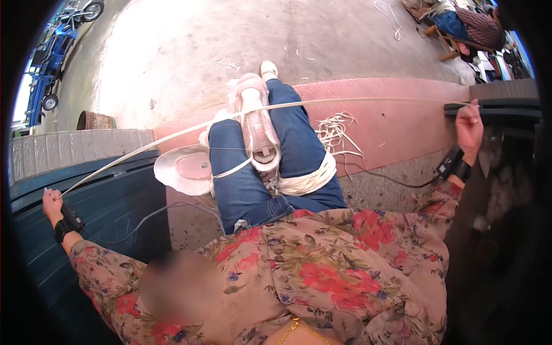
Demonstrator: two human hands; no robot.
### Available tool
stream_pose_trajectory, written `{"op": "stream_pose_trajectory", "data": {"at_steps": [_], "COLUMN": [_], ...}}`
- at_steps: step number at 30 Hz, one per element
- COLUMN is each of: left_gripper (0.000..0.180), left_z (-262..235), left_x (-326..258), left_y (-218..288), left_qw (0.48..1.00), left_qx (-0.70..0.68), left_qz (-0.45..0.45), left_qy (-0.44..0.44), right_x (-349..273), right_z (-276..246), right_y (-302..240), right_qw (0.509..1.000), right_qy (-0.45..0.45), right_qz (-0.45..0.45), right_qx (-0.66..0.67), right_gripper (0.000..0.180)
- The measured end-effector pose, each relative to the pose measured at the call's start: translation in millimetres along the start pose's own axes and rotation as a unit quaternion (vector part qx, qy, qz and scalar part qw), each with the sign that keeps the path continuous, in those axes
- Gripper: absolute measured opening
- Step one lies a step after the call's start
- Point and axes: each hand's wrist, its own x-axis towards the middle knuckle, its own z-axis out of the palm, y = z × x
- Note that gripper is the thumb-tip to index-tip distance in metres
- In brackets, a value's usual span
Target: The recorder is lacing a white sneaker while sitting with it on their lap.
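Your left hand (52,204) and right hand (468,129) each pinch an end of the pale strip (287,106), stretched across your knees; the fingertips are hard to see. You sit by a red curb (397,115) on a concrete floor (230,34).

Background: blue vehicle (49,69) parked top left on the pale concrete ground (190,46), red-painted kerb (397,109) across the middle with loose pale fibre scraps (336,129) lying on it, blue corrugated sheet (109,207) at left, another person seated on a wooden stool (451,46) top right.
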Motion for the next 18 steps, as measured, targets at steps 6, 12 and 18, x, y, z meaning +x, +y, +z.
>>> {"op": "stream_pose_trajectory", "data": {"at_steps": [6, 12, 18], "left_gripper": [0.005, 0.025, 0.012], "left_z": [173.5, 328.0, 377.7], "left_x": [-81.4, -272.9, -343.9], "left_y": [-72.6, -169.3, -253.7], "left_qw": [0.963, 0.84, 0.794], "left_qx": [0.188, 0.349, 0.348], "left_qz": [0.074, -0.073, -0.149], "left_qy": [-0.18, -0.408, -0.476], "right_x": [-6.0, -0.1, -51.9], "right_z": [23.9, -37.0, -10.9], "right_y": [52.1, 202.3, 350.1], "right_qw": [0.955, 0.768, 0.617], "right_qy": [-0.065, -0.2, -0.372], "right_qz": [-0.127, -0.074, 0.003], "right_qx": [-0.259, -0.603, -0.694], "right_gripper": [0.018, 0.014, 0.014]}}
